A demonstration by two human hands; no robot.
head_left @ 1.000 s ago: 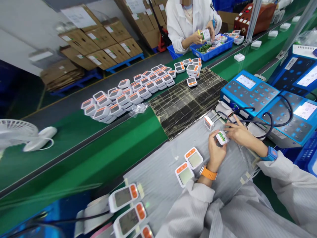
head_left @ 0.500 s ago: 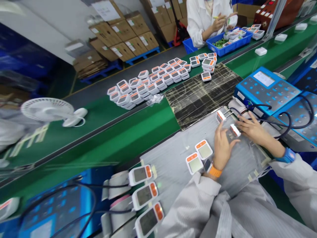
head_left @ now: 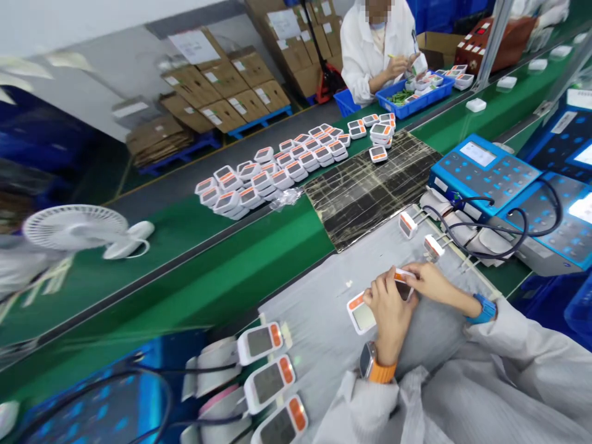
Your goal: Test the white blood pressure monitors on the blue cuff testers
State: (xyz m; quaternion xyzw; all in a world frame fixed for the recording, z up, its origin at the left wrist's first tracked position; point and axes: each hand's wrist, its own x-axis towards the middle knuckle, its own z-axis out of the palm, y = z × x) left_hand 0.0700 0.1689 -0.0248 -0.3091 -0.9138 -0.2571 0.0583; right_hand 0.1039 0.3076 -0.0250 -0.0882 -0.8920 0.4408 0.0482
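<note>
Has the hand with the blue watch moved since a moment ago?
Yes: the right hand has moved away from the blue test console and now touches a white monitor.

Grey sleeves (head_left: 522, 364), orange watchband (head_left: 382, 372), blue watchband (head_left: 483, 308)

Green conveyor bench (head_left: 222, 271): rows of white monitors (head_left: 259, 179), black taped mat (head_left: 370, 197), grey sheet (head_left: 305, 327) bearing one flat monitor (head_left: 361, 312).

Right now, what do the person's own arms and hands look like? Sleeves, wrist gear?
Bare, no gloves: left hand, right hand. Both arms are in loose pale grey smock sleeves with fine stripes: left sleeve, right sleeve. The left wrist wears an orange-strapped watch; the right wrist wears a blue wristband, possibly a watch.
</note>
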